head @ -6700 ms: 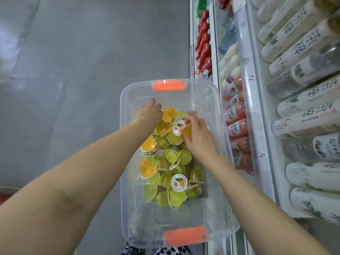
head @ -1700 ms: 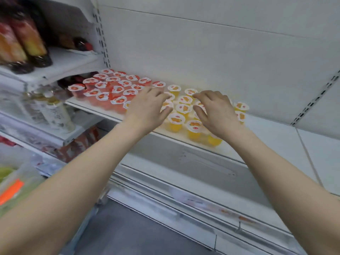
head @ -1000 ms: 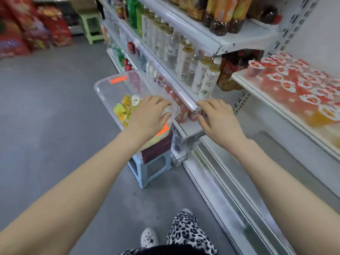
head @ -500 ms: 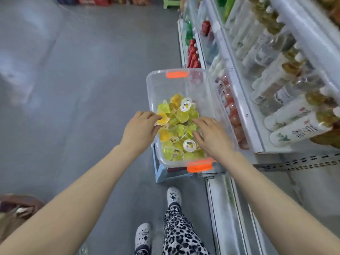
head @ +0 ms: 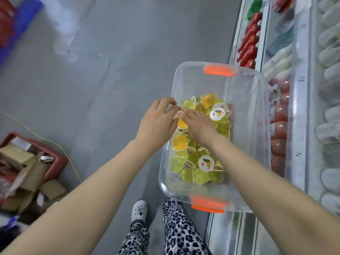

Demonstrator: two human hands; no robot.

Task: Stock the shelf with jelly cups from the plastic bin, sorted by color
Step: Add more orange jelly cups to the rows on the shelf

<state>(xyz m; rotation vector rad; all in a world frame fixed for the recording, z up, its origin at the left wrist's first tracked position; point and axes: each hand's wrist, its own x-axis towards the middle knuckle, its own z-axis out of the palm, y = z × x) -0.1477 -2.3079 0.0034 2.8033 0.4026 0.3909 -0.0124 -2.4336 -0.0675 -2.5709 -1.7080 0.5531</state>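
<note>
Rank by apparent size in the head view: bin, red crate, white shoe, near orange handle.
1. Bin
2. Red crate, though the frame edge cuts it off
3. White shoe and near orange handle look about alike, so they are not ranked

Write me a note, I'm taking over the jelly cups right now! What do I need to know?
Left hand: at the left rim of the plastic bin, fingers bent; whether it holds anything is unclear.
Right hand: in the bin, fingers stretched toward an orange cup between both hands; grip unclear.
Bin: mostly green cups, a few orange.
Done: the jelly shelf is out of view, can't tell.
To do: every cup in the bin goes on the shelf, by color.
</note>
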